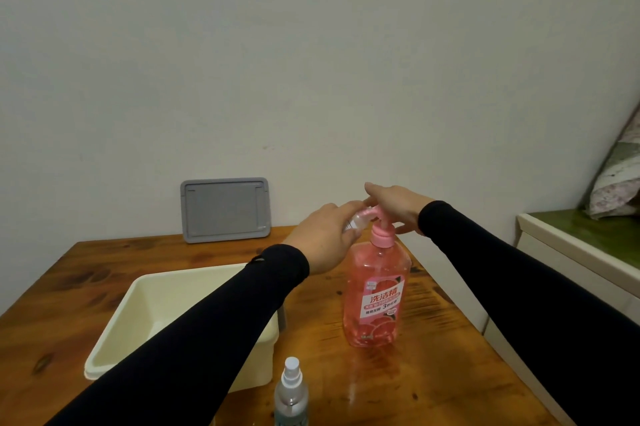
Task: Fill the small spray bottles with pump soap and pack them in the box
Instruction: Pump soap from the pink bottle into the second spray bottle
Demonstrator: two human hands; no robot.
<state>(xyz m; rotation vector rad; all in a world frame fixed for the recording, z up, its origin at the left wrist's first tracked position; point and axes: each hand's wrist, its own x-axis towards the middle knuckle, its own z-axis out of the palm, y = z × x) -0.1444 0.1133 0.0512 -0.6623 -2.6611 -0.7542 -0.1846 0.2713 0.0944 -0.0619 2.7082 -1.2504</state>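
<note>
Nearest you, at the bottom edge of the view, one capped spray bottle (pixel 291 391) stands upright on the wooden table (pixel 433 384), apart from both hands and between your two forearms. Just behind it on your left sits the cream box (pixel 114 349), open at the top, with your left forearm crossing over its right side. No bottle shows in the part of the box you can see.

Further out, to the right of the box, the pink soap bottle (pixel 375 297) stands upright, its long axis vertical and its pump spout pointing left. Your left hand (pixel 322 242) is curled around a second small bottle (pixel 114 221) held up at the spout; it looks tilted, but the hand hides most of it, so I cannot tell whether its mouth sits directly under the spout tip. That is what the next press depends on: the spout must be over the opening.

Your right hand (pixel 398 207) lies on top of the pump head with its fingers straight, gripping nothing. It is the hand placed to press, while the left one only has to hold steady.

Farthest away, one grey lid (pixel 225 209) leans against the wall at the back of the table.

The count: two small spray bottles, one soap bottle, one box, one lid.
</note>
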